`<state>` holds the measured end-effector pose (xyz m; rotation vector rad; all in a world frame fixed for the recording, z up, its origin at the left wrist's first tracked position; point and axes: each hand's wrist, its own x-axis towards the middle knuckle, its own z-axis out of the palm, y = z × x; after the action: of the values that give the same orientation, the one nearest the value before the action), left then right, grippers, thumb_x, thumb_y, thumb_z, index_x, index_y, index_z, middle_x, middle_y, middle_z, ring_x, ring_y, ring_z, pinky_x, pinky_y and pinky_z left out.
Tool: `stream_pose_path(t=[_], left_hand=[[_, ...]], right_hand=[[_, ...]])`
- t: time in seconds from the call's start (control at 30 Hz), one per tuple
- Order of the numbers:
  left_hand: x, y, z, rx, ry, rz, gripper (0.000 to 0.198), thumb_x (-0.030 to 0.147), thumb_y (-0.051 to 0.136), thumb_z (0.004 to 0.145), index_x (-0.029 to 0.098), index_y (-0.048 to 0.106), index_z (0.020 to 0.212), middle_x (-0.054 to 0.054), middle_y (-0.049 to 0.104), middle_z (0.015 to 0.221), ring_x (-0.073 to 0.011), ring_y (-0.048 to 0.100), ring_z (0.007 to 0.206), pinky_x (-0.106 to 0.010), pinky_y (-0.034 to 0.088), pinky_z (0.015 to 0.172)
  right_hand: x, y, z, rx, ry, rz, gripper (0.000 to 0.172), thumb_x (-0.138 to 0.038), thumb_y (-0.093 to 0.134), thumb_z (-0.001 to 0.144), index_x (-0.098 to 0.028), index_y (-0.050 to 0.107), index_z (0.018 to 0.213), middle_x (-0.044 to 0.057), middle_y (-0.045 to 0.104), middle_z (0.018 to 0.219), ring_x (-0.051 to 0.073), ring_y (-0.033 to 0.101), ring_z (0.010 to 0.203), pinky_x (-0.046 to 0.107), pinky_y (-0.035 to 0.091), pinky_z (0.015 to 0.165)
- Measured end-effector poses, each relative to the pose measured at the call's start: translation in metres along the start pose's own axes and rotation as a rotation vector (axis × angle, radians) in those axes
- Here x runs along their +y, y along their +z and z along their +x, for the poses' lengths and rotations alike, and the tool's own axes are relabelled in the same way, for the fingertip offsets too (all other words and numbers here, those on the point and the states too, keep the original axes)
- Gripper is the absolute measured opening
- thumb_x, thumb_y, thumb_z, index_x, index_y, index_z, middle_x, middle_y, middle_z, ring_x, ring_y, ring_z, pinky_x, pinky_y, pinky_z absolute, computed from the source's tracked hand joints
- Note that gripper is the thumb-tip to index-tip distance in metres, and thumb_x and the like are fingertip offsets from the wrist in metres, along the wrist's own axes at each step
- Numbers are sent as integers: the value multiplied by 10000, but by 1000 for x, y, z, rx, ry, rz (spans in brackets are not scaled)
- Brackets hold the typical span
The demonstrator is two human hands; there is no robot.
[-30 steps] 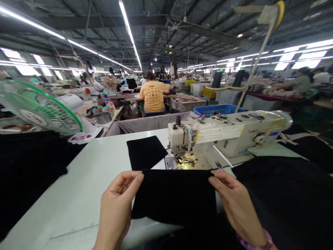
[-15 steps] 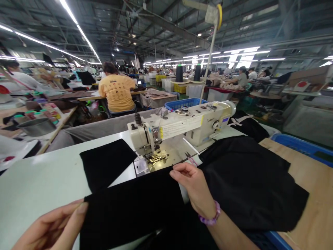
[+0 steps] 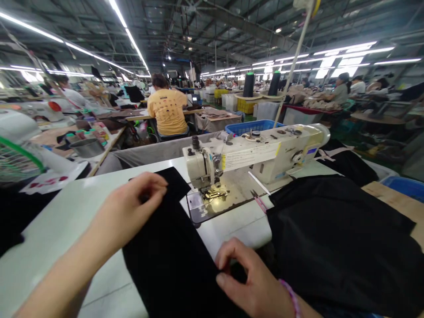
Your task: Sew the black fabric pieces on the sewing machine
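My left hand [image 3: 132, 205] pinches the far corner of a black fabric piece [image 3: 168, 256] that lies stretched on the white sewing table [image 3: 62, 221]. My right hand [image 3: 247, 282] grips the same fabric at its near right edge, fingers curled over it; a purple bracelet sits on that wrist. The fabric covers a second black piece beneath it near the far corner. A cream sewing machine [image 3: 255, 152] stands just right of my left hand, its presser foot [image 3: 214, 192] bare.
A pile of black cloth [image 3: 334, 238] lies at the right, small scissors [image 3: 258, 199] beside it. A fan [image 3: 16, 154] and more black cloth [image 3: 13, 212] stand at the left. A person in a yellow shirt [image 3: 167, 110] sits ahead. Blue bins [image 3: 251, 127] are behind the machine.
My left hand has carried its fabric corner forward and up onto the other black piece near the machine. My right hand has drawn back toward me with the near edge.
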<state>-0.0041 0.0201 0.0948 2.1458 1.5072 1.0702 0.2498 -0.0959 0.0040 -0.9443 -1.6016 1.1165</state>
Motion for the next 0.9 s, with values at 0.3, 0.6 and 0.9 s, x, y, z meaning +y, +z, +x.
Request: stream_pose_path(t=[0.3, 0.6, 0.9], left_hand=[[-59, 127, 10, -202, 84, 24, 65, 237, 520, 789, 241, 527, 724, -25, 627, 758, -204, 589, 732, -323, 458, 725], [-68, 136, 25, -115, -110, -67, 118, 317, 594, 785, 244, 501, 783, 2, 653, 753, -193, 631, 702, -307, 475, 680], [-71, 139, 33, -109, -117, -31, 227, 351, 646, 766, 237, 474, 672, 36, 593, 627, -154, 565, 597, -268, 447, 603]], right_hand=[[63, 11, -22, 157, -252, -426, 266, -30, 499, 829, -212, 625, 977, 35, 696, 862, 178, 676, 774, 271, 543, 721], [62, 2, -12, 162, -373, -756, 243, -6, 469, 821, -205, 590, 890, 48, 623, 817, 207, 590, 749, 335, 481, 660], [66, 9, -7, 182, -369, -734, 238, -5, 468, 779, -199, 575, 864, 44, 611, 823, 209, 564, 772, 364, 480, 699]])
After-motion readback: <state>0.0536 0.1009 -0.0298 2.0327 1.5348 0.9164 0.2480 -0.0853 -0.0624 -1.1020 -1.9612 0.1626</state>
